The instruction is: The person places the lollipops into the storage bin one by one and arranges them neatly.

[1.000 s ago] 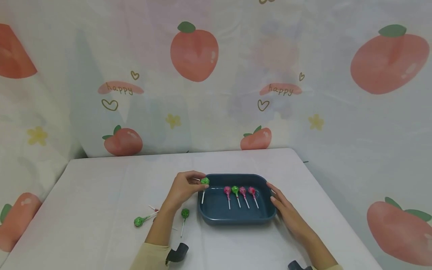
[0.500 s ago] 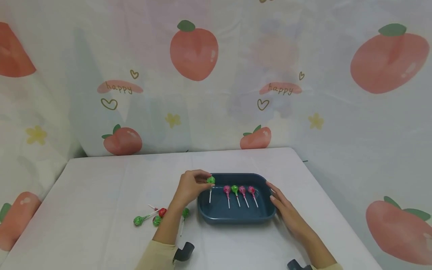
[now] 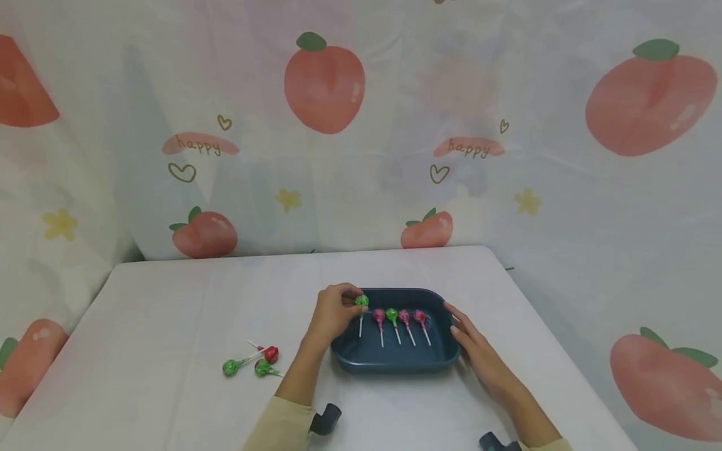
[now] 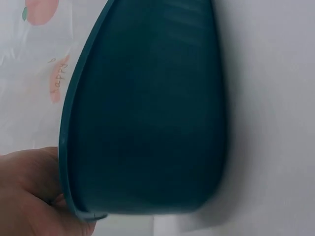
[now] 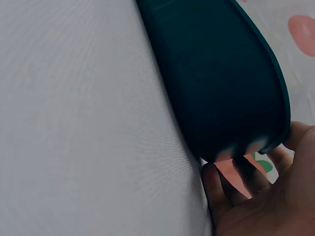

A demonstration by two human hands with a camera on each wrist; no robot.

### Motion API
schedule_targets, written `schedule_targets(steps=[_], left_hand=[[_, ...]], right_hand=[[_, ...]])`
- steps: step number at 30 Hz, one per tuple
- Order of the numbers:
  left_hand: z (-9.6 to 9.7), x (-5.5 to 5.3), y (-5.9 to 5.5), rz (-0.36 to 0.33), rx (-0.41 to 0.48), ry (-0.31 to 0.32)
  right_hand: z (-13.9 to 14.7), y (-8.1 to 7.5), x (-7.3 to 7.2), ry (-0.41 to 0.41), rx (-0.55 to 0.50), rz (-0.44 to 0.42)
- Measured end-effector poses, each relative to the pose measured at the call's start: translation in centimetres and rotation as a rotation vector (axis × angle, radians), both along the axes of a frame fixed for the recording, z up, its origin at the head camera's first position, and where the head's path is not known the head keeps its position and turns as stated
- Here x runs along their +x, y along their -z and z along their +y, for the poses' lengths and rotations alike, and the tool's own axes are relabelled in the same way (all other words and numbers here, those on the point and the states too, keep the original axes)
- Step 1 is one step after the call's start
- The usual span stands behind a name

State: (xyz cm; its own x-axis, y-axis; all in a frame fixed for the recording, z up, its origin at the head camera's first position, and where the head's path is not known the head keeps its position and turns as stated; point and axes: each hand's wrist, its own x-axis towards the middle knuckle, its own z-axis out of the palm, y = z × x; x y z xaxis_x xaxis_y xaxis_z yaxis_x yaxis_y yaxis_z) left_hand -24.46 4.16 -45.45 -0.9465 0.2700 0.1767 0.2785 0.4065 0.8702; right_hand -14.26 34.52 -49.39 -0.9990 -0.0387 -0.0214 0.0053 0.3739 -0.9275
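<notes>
My left hand pinches a green-wrapped lollipop by its head, over the left part of a dark blue tray. Its white stick points down toward me. To the right of it, several lollipops, pink and green, lie in a row inside the tray with their sticks toward me. My right hand holds the tray's right end. In the right wrist view, the thumb of that hand is at the rim and the other fingers touch the outer wall. The tray's wall fills much of the left wrist view and hides the left fingertips.
Left of my left forearm, two green lollipops and a red lollipop lie loosely together on the white-covered table. A curtain printed with peaches hangs behind the table and at both sides.
My left hand has moved right with the green lollipop, farther over the tray. Its forearm now hides a green lollipop on the table and uncovers the loose ones farther left. The right hand stays put.
</notes>
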Motion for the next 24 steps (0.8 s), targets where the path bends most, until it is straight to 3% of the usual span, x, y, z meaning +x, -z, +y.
schedule_targets(steps=[7,14,24], left_hand=[[1.3,0.2,-0.1,0.061,-0.107,-0.056],[2.1,0.4,0.0,0.053,-0.154,-0.104],[3.3,0.7,0.4,0.153,-0.332,-0.187]], right_hand=[[0.0,0.0,0.0,-0.006,0.005,0.006],[0.5,0.1,0.0,0.0,-0.002,0.012],[0.2,0.1,0.0,0.0,-0.023,-0.024]])
